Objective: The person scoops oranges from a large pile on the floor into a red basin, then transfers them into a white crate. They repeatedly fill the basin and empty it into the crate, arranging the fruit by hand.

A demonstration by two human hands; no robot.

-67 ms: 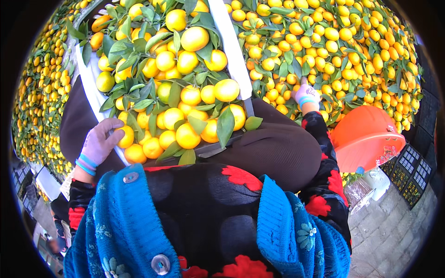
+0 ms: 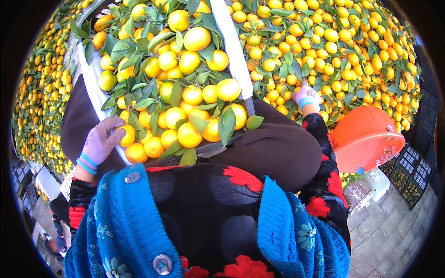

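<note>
Between my knees sits a crate lined with white sheeting point(image 2: 234, 55), heaped with mandarins point(image 2: 189, 134) and green leaves. My left hand point(image 2: 101, 141), in a pale lilac glove with a blue cuff, lies at the crate's near left edge. Its thumb and fingers are apart and touch the side of a mandarin point(image 2: 127, 135). To the right, my right hand point(image 2: 307, 97), gloved alike, reaches into a large pile of small orange fruit with leaves point(image 2: 324, 46). One fingertip points forward among the fruit; the other fingers are mostly hidden, so its grip is unclear.
An orange hard hat point(image 2: 366, 136) lies beside my right forearm. Behind it are a clear plastic bag point(image 2: 359, 192) and black crates point(image 2: 410, 176) on grey paving point(image 2: 389, 231). More fruit point(image 2: 44, 106) covers the left side. At the lower left, part of another person point(image 2: 60, 231) shows.
The crate and its fruit sit very slightly farther right and lower in the picture. Both hands stay at the same places.
</note>
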